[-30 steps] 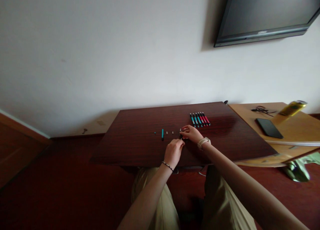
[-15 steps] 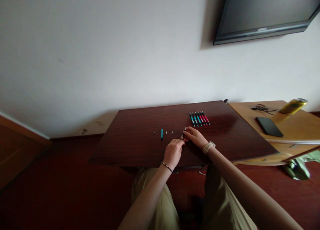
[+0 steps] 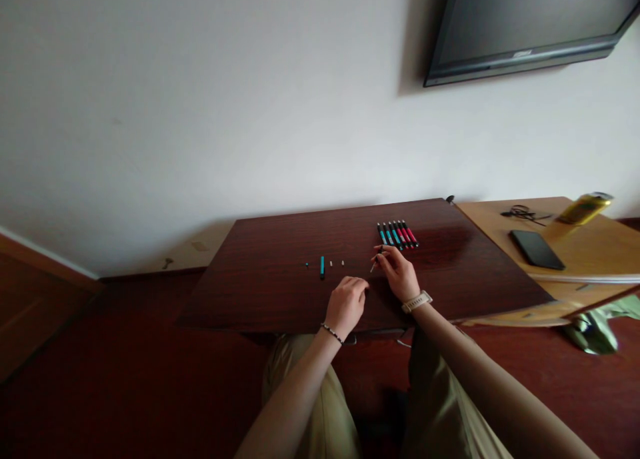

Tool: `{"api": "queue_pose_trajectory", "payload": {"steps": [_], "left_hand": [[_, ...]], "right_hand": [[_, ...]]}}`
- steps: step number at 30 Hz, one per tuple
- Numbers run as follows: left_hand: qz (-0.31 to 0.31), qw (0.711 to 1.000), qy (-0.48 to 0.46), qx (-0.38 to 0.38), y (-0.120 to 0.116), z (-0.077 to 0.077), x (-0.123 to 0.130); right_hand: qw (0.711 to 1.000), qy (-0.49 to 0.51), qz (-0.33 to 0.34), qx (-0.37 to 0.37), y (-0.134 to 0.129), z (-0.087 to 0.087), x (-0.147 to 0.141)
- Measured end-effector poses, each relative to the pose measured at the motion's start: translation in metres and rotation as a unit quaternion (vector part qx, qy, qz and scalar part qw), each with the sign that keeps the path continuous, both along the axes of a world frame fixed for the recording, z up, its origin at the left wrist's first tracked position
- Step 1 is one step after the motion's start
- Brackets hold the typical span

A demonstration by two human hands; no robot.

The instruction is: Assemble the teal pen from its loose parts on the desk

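My right hand (image 3: 397,272) pinches a slim dark pen part (image 3: 379,253), from which a thin pale rod points down toward the table. My left hand (image 3: 347,304) is closed near the tabletop, fingertips together; a small dark bit shows at them, too tiny to name. Left of my hands lies a turquoise pen barrel (image 3: 322,267) with a dark lower end. A tiny blue piece (image 3: 307,264) is on its left, and two small white pieces, one white piece (image 3: 331,264) and another white piece (image 3: 343,263), are on its right.
Several turquoise and pink pens (image 3: 397,234) lie in a row behind my right hand on the dark wooden table (image 3: 280,246). On the lighter cabinet (image 3: 595,259) to the right are a phone (image 3: 537,249), a black cable (image 3: 525,213) and a yellow can (image 3: 585,208).
My right hand has moved right, away from my left, carrying the dark pen part; the pale rod now shows below its fingers. My left hand has stayed nearly in place.
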State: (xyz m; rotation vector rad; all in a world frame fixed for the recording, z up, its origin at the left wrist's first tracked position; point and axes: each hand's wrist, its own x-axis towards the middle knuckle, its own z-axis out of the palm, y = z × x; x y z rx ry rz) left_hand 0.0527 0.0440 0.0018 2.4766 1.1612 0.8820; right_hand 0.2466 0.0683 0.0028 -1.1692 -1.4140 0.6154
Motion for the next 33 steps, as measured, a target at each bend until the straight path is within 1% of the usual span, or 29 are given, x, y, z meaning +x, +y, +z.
{"api": "queue_pose_trajectory", "payload": {"steps": [4, 8, 12, 16, 21, 28, 33], "left_hand": [[-0.001, 1.0, 0.005, 0.002, -0.0004, -0.0005, 0.0001], [-0.001, 1.0, 0.009, 0.002, -0.0015, 0.0, 0.0003], [0.001, 1.0, 0.011, 0.003, -0.0027, 0.0012, 0.0003], [0.003, 1.0, 0.014, 0.001, -0.0031, 0.0021, 0.0002], [0.001, 1.0, 0.016, -0.001, -0.0026, 0.0021, 0.0004], [0.003, 1.0, 0.014, -0.005, -0.0028, 0.0021, 0.0009], [0.002, 1.0, 0.01, -0.003, -0.003, 0.0031, 0.0006]], "right_hand": [[0.998, -0.058, -0.009, -0.006, -0.0005, -0.0006, -0.0015], [0.996, -0.078, -0.017, -0.041, 0.0003, -0.0022, -0.0017], [0.994, -0.097, -0.015, -0.048, -0.0009, -0.0017, -0.0019], [0.994, -0.104, -0.014, -0.033, -0.0026, -0.0013, -0.0026], [0.989, -0.144, -0.004, -0.006, -0.0042, 0.0001, -0.0056], [0.989, -0.147, 0.001, -0.024, -0.0045, 0.0026, -0.0069], [0.989, -0.149, 0.0, -0.017, -0.0049, 0.0029, -0.0069]]}}
